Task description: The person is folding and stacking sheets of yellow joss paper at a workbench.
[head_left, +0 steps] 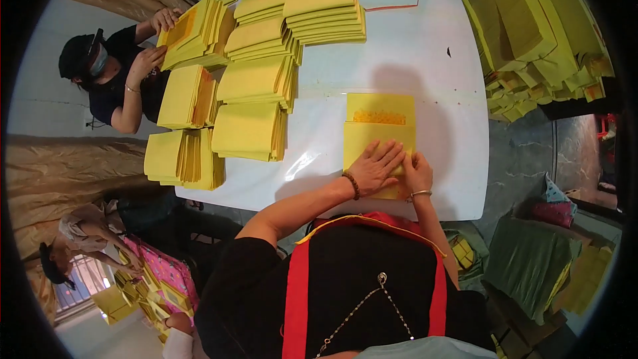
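- Left of the white table (425,60), we saw a co-worker's hands (154,40) on a stack of flat yellow paper bundles (252,80).
- On the table's near edge lay our folded yellow sheet (379,133), matte, with an orange patterned band.
- Our left hand (374,167) pressed flat on it, fingers spread, gripping nothing.
- Our right hand (419,173) rested on its right edge; we could not tell its grip.
- Right of the table, loose yellow sheets (538,33) were heaped.

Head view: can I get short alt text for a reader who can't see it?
Both hands, left hand and right hand, press flat on a folded yellow paper sheet on a white table. Stacks of yellow paper fill the table's left side, where another person handles one stack.
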A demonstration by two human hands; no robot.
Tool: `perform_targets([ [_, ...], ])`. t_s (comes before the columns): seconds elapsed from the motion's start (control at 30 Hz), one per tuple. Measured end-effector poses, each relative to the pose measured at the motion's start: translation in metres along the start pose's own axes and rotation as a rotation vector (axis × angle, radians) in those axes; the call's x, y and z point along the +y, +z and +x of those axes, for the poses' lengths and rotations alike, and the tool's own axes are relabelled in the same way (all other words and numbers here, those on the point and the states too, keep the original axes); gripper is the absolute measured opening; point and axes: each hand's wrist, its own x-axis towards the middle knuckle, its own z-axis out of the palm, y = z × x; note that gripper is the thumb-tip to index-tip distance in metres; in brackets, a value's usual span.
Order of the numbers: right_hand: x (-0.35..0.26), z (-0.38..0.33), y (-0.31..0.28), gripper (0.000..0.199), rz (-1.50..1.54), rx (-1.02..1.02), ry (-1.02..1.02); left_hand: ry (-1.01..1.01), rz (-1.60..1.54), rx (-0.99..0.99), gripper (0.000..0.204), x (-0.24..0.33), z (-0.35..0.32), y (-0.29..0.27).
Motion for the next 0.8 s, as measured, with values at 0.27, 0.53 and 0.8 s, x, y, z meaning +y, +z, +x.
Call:
perform_targets([
  [0.27, -0.017, -0.022, -0.022, 0.031, 0.338, -0.044, -0.035, -0.020, -0.054, -0.059, 0.073, 0.000, 0.005, -0.002],
  [0.53, 0.000, -0.014, -0.012, 0.025, 0.243, -0.121, -0.201, -0.020, -0.135, -0.074, 0.075, -0.003, 0.005, -0.006],
  [0.8, -0.011, -0.013, -0.010, 0.020, 0.243, -0.081, -0.127, -0.150, -0.379, -0.065, 0.067, -0.008, 0.007, -0.019],
])
